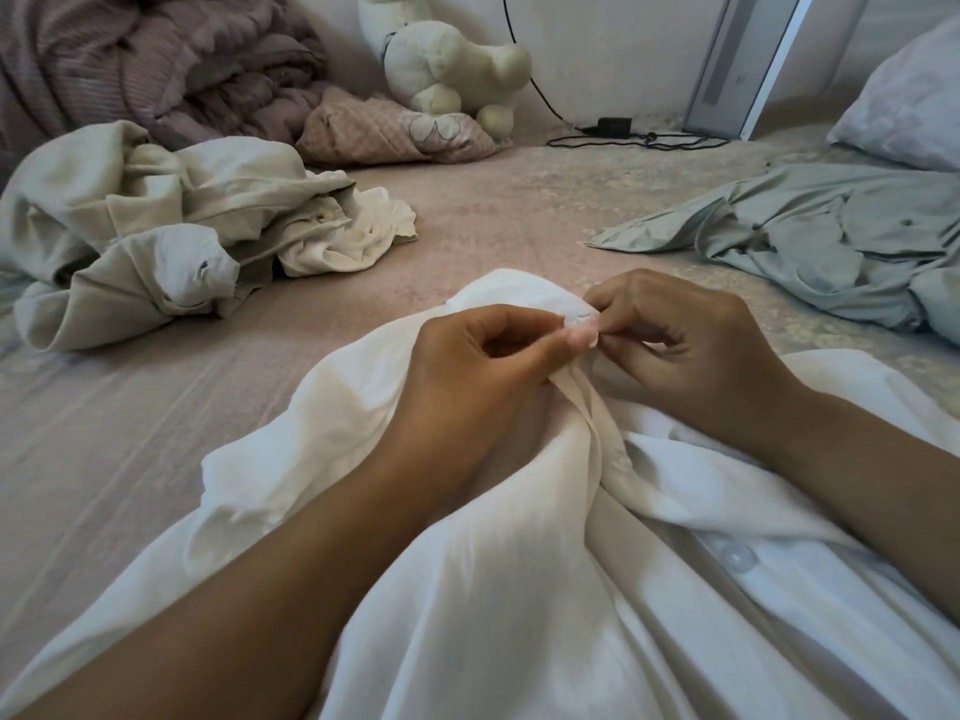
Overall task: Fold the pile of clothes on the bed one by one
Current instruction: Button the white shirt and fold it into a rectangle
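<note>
A crumpled beige fabric pile (156, 226) lay at the frame's left, a pale green cotton garment (810, 236) right, a cream plush toy (447, 59) at top centre.

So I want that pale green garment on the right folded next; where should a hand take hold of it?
Probably the flat corner of the pale green garment that points toward the middle of the bed, reached from the left. That end lies spread and thin on the sheet, while the right part is bunched in folds beside the pillow.
</note>
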Action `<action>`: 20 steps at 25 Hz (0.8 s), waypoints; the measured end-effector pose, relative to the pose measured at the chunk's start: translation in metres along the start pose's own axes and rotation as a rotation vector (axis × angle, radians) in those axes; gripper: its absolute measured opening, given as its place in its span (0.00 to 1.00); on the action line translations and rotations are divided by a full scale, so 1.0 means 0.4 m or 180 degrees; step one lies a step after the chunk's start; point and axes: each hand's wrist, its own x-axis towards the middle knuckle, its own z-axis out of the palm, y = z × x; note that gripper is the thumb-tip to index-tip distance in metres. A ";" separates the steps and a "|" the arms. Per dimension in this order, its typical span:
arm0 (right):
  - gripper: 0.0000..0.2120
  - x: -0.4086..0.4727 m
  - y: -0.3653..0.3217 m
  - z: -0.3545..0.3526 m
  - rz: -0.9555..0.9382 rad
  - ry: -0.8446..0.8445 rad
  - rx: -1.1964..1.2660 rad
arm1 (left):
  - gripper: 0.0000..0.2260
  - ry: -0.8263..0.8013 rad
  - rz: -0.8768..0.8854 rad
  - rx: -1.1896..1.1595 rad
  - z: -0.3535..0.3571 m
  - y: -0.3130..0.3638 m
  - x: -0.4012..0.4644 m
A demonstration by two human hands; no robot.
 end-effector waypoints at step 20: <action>0.09 0.052 -0.096 -0.122 0.1525 -0.1400 -0.0406 | 0.11 -0.1071 0.0100 0.3369 0.001 0.186 -0.082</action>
